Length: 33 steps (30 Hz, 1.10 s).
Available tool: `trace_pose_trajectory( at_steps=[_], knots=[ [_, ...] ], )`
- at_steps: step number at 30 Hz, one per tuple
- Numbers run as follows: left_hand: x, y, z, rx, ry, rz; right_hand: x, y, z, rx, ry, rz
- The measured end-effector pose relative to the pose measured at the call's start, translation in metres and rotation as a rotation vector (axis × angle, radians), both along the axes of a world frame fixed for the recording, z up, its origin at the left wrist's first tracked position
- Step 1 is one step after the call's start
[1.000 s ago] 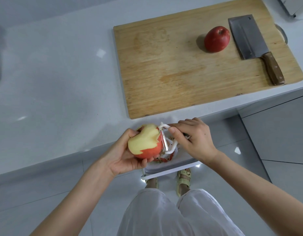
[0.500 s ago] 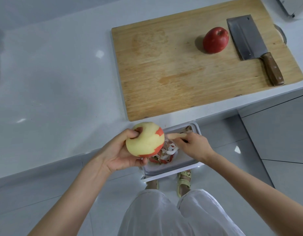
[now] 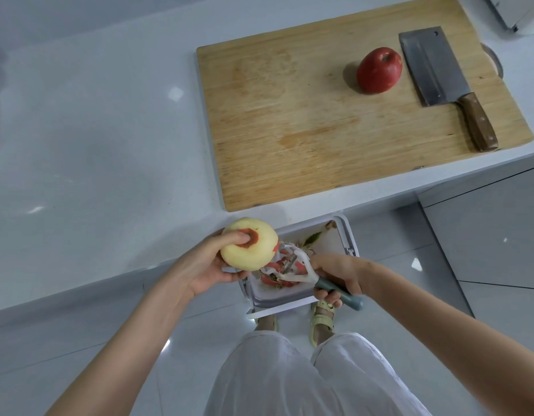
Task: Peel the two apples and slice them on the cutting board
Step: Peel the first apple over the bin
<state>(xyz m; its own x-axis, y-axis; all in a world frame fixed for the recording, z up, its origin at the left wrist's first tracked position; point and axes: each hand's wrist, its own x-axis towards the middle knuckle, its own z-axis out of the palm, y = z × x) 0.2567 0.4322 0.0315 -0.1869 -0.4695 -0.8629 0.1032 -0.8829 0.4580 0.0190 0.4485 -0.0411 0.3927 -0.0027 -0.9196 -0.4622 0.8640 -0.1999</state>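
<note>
Left hand (image 3: pixel 208 265) holds the mostly peeled pale-yellow apple (image 3: pixel 249 249) off the counter edge, above the white plastic waste bin (image 3: pixel 347 233). The thumb presses beside the red skin ring at one end and the fingers curl under the far side. A strip of red skin also shows on the side facing the peeler. Right hand (image 3: pixel 339 273) is wrapped round the teal handle of a Y-shaped peeler with a white plastic head (image 3: pixel 311 273), with the blade just beside the apple; contact can't be confirmed. Red-and-white peel strips (image 3: pixel 274 276) lie heaped in the bin under the tool. The bare flesh looks wet, so the apple is likely slippery: firm, round, light enough for one hand, and it bruises if squeezed hard. Best hold is probably pole to pole, stem end and bottom, turning it to reach the leftover skin. The second apple, whole, glossy and red (image 3: pixel 379 70), sits unpeeled on the rectangular light-wood cutting board (image 3: pixel 289 130), toward its far right. Its waxy skin should grip better than the peeled one, but it would roll if nudged. Just to the right of it lies a broad steel cleaver with a riveted dark wood handle (image 3: pixel 430 66), flat on the board. The board has a matte grain with faint stains and rests on a smooth speckled white countertop (image 3: pixel 94 145). No slicing has begun.
</note>
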Motion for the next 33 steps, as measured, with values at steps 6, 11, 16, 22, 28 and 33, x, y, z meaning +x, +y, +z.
trace_pose_trajectory(
  at_steps=[6, 11, 16, 22, 28, 33],
  knots=[
    [-0.005, 0.004, 0.001, 0.159, 0.292, 0.252, 0.01, 0.003, 0.028, -0.465, 0.066, -0.276],
    [-0.011, 0.005, 0.001, 0.231, 0.378, 0.312, 0.014, 0.004, 0.053, -1.099, 0.185, -0.273],
    [-0.018, 0.007, 0.005, 0.242, 0.32, 0.297, 0.022, -0.004, 0.057, -1.867, 0.391, 0.014],
    [-0.022, 0.009, 0.006, 0.207, 0.223, 0.282, 0.026, -0.01, 0.059, -2.072, 0.432, 0.133],
    [-0.019, 0.012, 0.008, 0.237, 0.222, 0.279, 0.016, -0.01, 0.057, -1.95, 0.395, 0.113],
    [-0.016, 0.011, 0.012, 0.281, 0.269, 0.211, 0.008, -0.01, 0.047, -1.86, 0.355, 0.082]
  ],
)
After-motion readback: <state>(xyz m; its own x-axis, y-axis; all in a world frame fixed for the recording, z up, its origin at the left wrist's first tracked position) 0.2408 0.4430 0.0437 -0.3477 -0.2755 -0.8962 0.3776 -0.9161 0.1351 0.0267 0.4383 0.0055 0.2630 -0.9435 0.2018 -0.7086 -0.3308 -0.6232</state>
